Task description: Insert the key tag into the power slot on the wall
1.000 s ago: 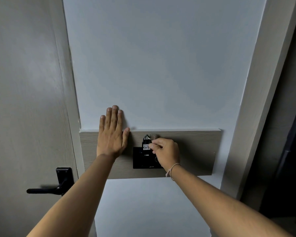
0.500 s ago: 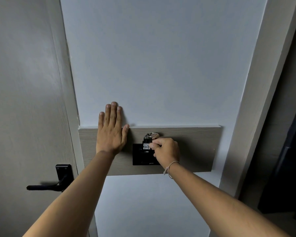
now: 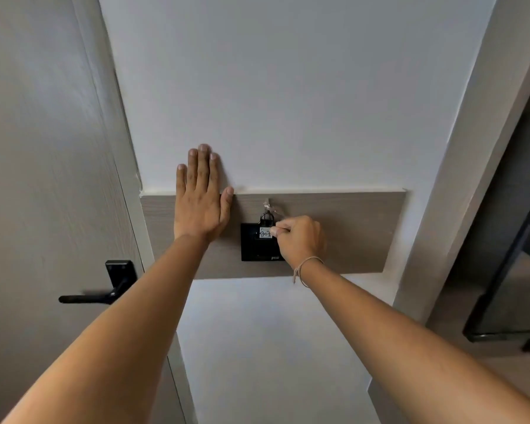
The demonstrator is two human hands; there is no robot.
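1. The power slot (image 3: 259,244), a black square plate, is mounted on a grey wood-grain wall panel (image 3: 349,228) and taken as landmark.
2. The key tag (image 3: 266,229), black with a white handwritten label, is seen upright at the top edge of the power slot, its lower part against the plate; how far in it sits cannot be told.
3. A metal key ring (image 3: 270,207) is seen just above the tag, over the wall panel.
4. The right hand (image 3: 300,241) is curled closed, thumb and fingertip pinched on the right edge of the key tag; the right part of the power slot is covered by it.
5. A thin string bracelet (image 3: 306,264) is worn on the right wrist, below and right of the slot.
6. The left hand (image 3: 199,203) is laid flat and open, nothing gripped, just left of the power slot, palm on the panel and fingers on the white wall (image 3: 288,102) above.
7. A black door handle (image 3: 104,289) is seen on the grey door (image 3: 43,179), well left of and below the slot.
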